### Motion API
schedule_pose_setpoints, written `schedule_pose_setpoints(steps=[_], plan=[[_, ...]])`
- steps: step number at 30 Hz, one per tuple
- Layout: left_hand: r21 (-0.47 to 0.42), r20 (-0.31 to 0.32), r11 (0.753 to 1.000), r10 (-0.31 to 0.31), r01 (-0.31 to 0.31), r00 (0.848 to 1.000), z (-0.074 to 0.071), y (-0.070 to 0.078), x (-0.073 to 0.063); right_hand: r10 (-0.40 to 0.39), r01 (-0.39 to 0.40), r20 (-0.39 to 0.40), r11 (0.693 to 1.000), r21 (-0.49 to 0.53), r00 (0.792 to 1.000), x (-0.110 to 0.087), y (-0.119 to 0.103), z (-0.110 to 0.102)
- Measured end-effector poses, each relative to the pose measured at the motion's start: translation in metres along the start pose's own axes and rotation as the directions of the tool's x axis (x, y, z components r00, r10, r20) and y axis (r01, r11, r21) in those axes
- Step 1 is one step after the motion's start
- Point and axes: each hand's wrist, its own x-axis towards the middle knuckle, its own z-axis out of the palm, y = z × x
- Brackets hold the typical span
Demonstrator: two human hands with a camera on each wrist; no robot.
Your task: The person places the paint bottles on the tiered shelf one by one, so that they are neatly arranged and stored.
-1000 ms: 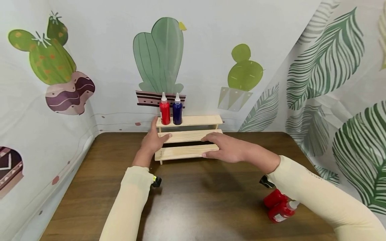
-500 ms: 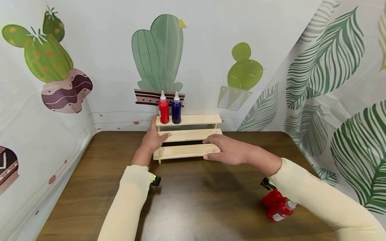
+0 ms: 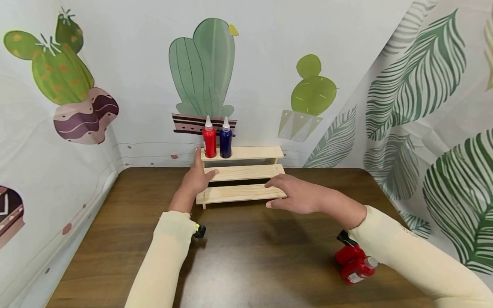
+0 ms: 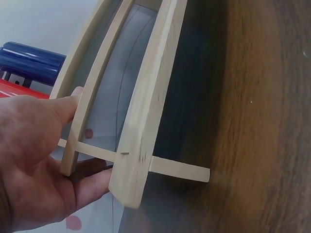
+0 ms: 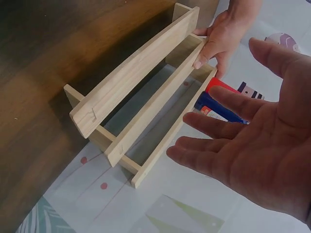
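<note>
In the head view I'm seeing a three-tier wooden rack [image 3: 239, 193] standing on the bench [image 3: 246, 265], close to the printed backdrop [image 3: 265, 64]. A red bottle [image 3: 209, 143] and a blue bottle [image 3: 226, 144] are standing upright near the left end of its top shelf. The left hand [image 3: 195, 179] is holding the rack's left end, its forefinger lying just beside the red bottle; a jerk or a lift there could be tipping both narrow bottles, I'm judging. The right hand [image 3: 300, 194] is hovering at the other end without gripping, so a one-sided push could be swinging the rack askew. Two more red bottles [image 3: 358, 270] are sitting beside the right sleeve [image 3: 404, 252]; a careless forearm could be knocking them over.

In the left wrist view I'm getting what the head view is hiding: the thumb [image 4: 70, 107] is hooking over the middle shelf while the other fingers are reaching round behind the end, clamped on the rack. Both bottle tops are falling out of sight here.

In the right wrist view the fingers are spreading apart with nothing between them, apparently clear of the wood. This view is also showing the bottom shelf's right end whole, which the hand is partly covering from above.
</note>
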Motion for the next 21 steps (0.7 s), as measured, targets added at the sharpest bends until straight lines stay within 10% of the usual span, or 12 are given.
schedule_pose_setpoints(steps=[21], plan=[[-0.058, 0.026, 0.998, 0.01, -0.009, 1.0, -0.001, -0.002, 0.002, 0.106, -0.094, 0.178, 0.993, -0.076, 0.978, -0.023, 0.006, -0.011]])
